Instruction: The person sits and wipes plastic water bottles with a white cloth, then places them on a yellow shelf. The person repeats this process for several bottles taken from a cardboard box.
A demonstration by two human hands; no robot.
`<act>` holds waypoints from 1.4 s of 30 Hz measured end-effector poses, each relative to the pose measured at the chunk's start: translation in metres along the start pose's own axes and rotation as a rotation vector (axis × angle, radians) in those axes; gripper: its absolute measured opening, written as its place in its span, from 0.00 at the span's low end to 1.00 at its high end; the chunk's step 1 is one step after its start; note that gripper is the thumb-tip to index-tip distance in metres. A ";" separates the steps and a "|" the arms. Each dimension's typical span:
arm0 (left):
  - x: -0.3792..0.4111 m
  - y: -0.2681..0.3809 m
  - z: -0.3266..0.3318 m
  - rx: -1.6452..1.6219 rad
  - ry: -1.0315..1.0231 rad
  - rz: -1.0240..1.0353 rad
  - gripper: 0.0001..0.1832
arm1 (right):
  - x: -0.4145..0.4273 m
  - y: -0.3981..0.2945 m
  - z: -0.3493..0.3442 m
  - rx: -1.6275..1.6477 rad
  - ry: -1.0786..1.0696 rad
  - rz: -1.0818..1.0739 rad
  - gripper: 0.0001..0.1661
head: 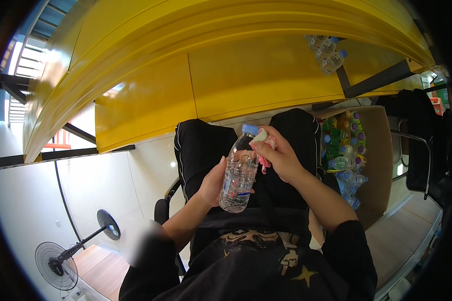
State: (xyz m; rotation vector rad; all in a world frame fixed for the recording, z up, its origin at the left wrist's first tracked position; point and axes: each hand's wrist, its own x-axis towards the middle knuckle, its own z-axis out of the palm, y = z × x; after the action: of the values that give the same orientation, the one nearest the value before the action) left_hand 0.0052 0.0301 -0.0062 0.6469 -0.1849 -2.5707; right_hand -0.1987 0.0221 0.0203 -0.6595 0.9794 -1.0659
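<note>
Above my lap, a clear plastic water bottle [238,180] tilts slightly, its blue cap [250,129] on. It looks partly filled and bears a printed label. My left hand [211,188] wraps around its lower body. In my right hand [280,154] is a bunched pink and white cloth [264,145], pressed near the bottle's neck and shoulder. The far fingers of both hands are partly hidden behind the bottle and cloth.
A yellow table [147,101] spans the front, with several clear bottles [329,54] at its right. An open cardboard box [374,161] full of bottles stands right of my legs. A black chair [418,139] is farther right; a standing fan [56,265] is at left.
</note>
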 end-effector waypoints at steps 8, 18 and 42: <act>-0.003 0.005 0.004 0.040 0.126 0.096 0.32 | -0.004 0.005 0.005 -0.102 -0.095 0.024 0.31; -0.001 0.011 0.012 0.003 0.086 0.237 0.26 | -0.009 0.012 0.015 -0.185 -0.151 -0.077 0.36; -0.002 0.007 0.011 0.198 0.039 0.120 0.26 | -0.001 0.001 0.003 0.117 -0.001 0.063 0.24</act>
State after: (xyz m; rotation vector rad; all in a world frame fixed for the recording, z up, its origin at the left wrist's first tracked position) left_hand 0.0043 0.0254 0.0059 0.7335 -0.4555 -2.4418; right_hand -0.1960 0.0234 0.0211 -0.5303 0.9239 -1.0590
